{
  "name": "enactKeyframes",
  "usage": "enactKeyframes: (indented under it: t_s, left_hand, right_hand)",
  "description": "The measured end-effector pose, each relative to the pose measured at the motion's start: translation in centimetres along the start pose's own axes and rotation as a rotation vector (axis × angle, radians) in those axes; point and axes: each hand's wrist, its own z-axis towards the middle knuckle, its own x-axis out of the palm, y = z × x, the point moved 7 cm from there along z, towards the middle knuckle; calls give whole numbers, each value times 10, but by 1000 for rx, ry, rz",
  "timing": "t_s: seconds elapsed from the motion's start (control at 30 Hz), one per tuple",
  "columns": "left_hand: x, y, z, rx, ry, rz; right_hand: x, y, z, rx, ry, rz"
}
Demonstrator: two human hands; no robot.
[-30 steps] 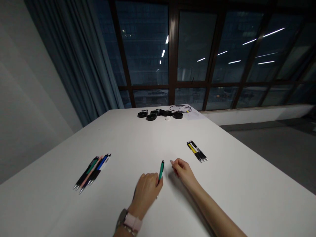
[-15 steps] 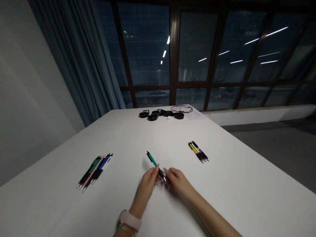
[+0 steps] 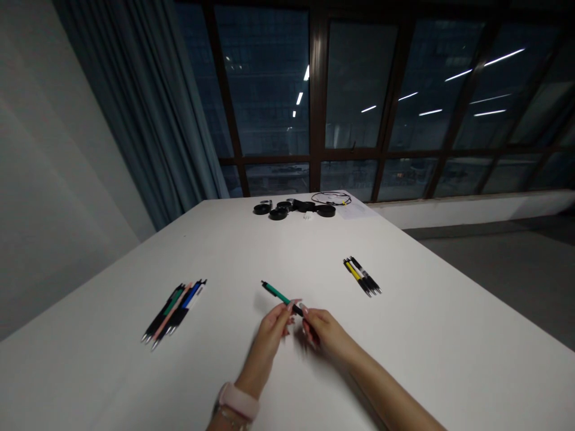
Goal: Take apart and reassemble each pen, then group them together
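A green pen (image 3: 279,294) with a black clip end and black grip is held over the table in front of me, its clip end pointing up and left. My left hand (image 3: 274,326) pinches it around the middle between thumb and fingers. At the other end, my right hand (image 3: 326,331) has thumb and fingers closed on the black grip, and the pen's tip is hidden there. To the left lies a group of several pens (image 3: 174,314) in green, pink, blue and white. On the right, a smaller row of pens (image 3: 362,276) includes a yellow one.
The white table (image 3: 233,245) stretches away to the windows. At its far end lie black rolls (image 3: 278,213), a coiled black cable (image 3: 332,197) and a pale sheet of paper (image 3: 357,211). A blue curtain (image 3: 148,120) hangs at the left.
The green pen has turned to a flatter slant, its clip end shifting left and down. My right hand, beside the tip before, is now closed on the grip end.
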Motion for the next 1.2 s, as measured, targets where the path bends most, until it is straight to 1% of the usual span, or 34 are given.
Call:
enactKeyframes:
  t_s: [0.1, 0.2, 0.33, 0.43, 0.53, 0.8, 0.97, 1.2]
  left_hand:
    - [2, -4, -3, 15, 32, -20]
    - [4, -8, -7, 41, 41, -50]
    - [3, -12, -9, 48, 20, -20]
    - [1, -13, -9, 57, -11, 49]
    - [1, -14, -10, 76, -14, 81]
    - [0, -17, -12, 83, -46, 46]
    - [1, -20, -13, 80, -32, 30]
    - [-3, -15, -13, 82, -53, 58]
  right_hand:
    - [0, -4, 0, 46, 11, 101]
    - [3, -2, -3, 61, 50, 188]
    - [3, 1, -4, 49, 75, 213]
    - [3, -1, -2, 39, 65, 175]
    - [3, -3, 0, 30, 49, 138]
    - [4, 3, -2, -80, 44, 0]
    - [4, 6, -6, -87, 12, -90]
    - [1, 18, -14, -131, -49, -292]
